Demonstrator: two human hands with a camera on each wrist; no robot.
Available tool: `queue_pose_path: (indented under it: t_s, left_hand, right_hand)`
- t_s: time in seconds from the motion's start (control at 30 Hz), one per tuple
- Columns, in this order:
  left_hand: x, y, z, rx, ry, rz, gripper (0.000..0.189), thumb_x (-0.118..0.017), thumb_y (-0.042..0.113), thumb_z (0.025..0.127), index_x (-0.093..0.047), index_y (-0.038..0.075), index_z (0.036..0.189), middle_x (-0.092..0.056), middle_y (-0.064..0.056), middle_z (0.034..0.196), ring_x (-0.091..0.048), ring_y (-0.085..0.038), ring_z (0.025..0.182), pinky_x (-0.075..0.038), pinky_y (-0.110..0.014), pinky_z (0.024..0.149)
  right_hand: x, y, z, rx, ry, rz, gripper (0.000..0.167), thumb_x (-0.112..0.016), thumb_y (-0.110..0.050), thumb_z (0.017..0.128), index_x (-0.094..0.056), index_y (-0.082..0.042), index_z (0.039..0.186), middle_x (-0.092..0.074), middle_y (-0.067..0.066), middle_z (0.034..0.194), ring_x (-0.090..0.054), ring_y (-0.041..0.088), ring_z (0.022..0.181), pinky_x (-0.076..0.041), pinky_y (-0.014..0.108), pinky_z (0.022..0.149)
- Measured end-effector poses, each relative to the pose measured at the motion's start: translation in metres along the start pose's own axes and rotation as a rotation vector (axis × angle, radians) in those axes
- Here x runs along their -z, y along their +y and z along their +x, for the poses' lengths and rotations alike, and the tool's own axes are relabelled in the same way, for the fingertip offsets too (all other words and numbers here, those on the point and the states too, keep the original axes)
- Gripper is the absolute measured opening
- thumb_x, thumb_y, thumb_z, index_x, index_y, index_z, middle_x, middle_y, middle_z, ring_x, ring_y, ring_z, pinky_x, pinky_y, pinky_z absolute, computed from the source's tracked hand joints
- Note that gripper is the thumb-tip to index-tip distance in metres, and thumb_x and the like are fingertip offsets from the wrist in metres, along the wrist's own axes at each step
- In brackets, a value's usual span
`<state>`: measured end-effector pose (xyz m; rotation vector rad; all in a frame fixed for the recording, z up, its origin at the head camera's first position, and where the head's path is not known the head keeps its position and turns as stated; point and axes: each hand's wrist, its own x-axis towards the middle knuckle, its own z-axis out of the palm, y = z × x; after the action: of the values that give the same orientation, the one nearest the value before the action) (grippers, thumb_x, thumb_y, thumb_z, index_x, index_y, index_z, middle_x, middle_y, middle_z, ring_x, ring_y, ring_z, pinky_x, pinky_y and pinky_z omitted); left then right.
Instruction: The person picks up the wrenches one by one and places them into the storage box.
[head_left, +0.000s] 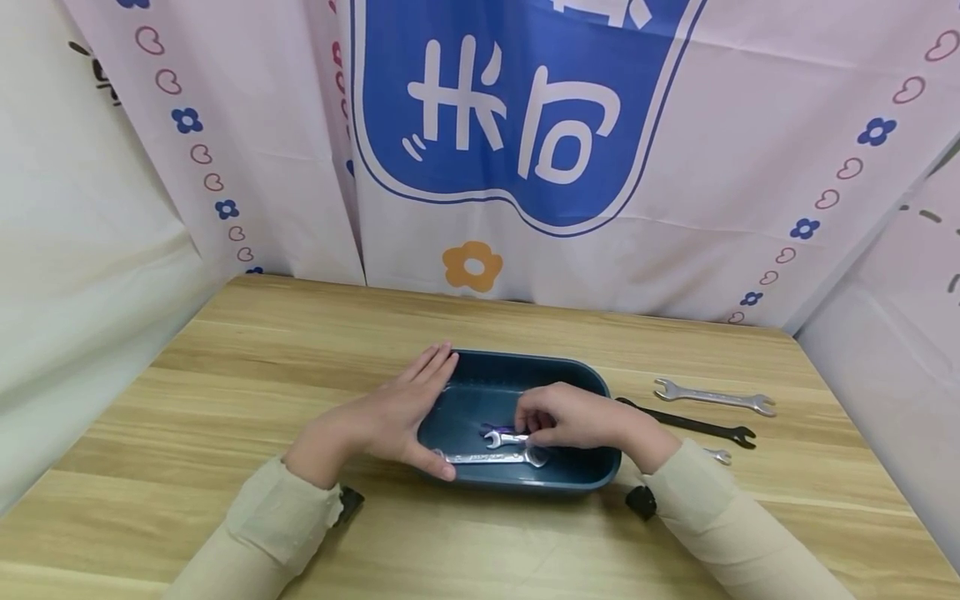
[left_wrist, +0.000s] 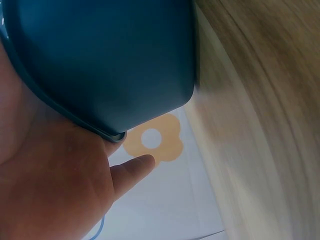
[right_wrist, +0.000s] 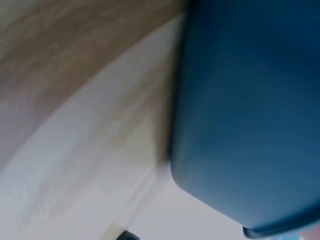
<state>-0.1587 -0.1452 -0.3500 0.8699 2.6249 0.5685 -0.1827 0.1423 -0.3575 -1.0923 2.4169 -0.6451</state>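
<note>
A dark blue tray [head_left: 480,398] stands on the table, with a long silver open-end wrench [head_left: 483,458] lying near its front wall. My left hand [head_left: 386,419] rests across the tray's left end, fingers straight along the rim and thumb over the front edge. Inside the tray, my right hand [head_left: 573,417] pinches a small silver wrench [head_left: 501,439] at its right end, which the fingers hide. Beside that wrench shows a small purple piece [head_left: 489,430], mostly covered. The left wrist view has the left palm [left_wrist: 60,175] against the tray's rim.
Right of the tray lie a silver open-end wrench [head_left: 712,397], a black wrench [head_left: 693,423] and a smaller silver wrench [head_left: 720,456] partly hidden by the right forearm. A printed curtain [head_left: 300,208] hangs behind the wooden table [head_left: 187,433].
</note>
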Motion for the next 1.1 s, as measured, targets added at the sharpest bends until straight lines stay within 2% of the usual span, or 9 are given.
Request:
queue_pose_path:
  t_s: [0.37, 0.77, 0.97, 1.1]
  left_hand:
    - [0.001, 0.001, -0.001, -0.003, -0.003, 0.006, 0.142, -0.078, 0.074, 0.063, 0.002, 0.01, 0.16, 0.015, -0.006, 0.168, 0.014, -0.029, 0.155, -0.011, -0.056, 0.124]
    - [0.0, 0.0, 0.001, 0.002, -0.005, 0.001, 0.141, -0.077, 0.075, 0.063, 0.002, 0.011, 0.161, 0.013, -0.005, 0.168, 0.013, -0.028, 0.156, -0.013, -0.056, 0.123]
    - [-0.001, 0.0, 0.001, 0.0, -0.005, 0.001, 0.14, -0.078, 0.074, 0.064, 0.002, 0.011, 0.161, 0.013, -0.005, 0.168, 0.013, -0.028, 0.156, -0.013, -0.055, 0.124]
    - [-0.001, 0.001, 0.0, -0.003, -0.002, -0.005, 0.139, -0.079, 0.071, 0.065, 0.002, 0.011, 0.161, 0.014, -0.005, 0.168, 0.014, -0.028, 0.155, -0.012, -0.056, 0.124]
  right_hand:
    - [0.011, -0.003, -0.023, 0.071, 0.081, 0.015, 0.008, -0.067, -0.016, 0.095, -0.068, -0.013, 0.103, -0.062, -0.007, 0.091, -0.055, 0.005, 0.081, -0.053, 0.022, 0.073]
    - [0.02, -0.007, -0.055, 0.06, 0.185, 0.022, 0.011, -0.065, -0.014, 0.096, -0.067, -0.012, 0.107, -0.07, 0.003, 0.102, -0.058, 0.007, 0.084, -0.056, 0.024, 0.074]
    - [0.02, -0.009, -0.075, 0.035, 0.245, 0.012, 0.011, -0.067, -0.014, 0.096, -0.066, -0.019, 0.105, -0.066, -0.009, 0.094, -0.056, 0.004, 0.081, -0.054, 0.023, 0.071]
    - [0.018, -0.005, -0.091, 0.067, 0.317, 0.013, 0.014, -0.068, -0.011, 0.094, -0.066, -0.019, 0.105, -0.062, -0.012, 0.091, -0.055, 0.003, 0.08, -0.053, 0.023, 0.068]
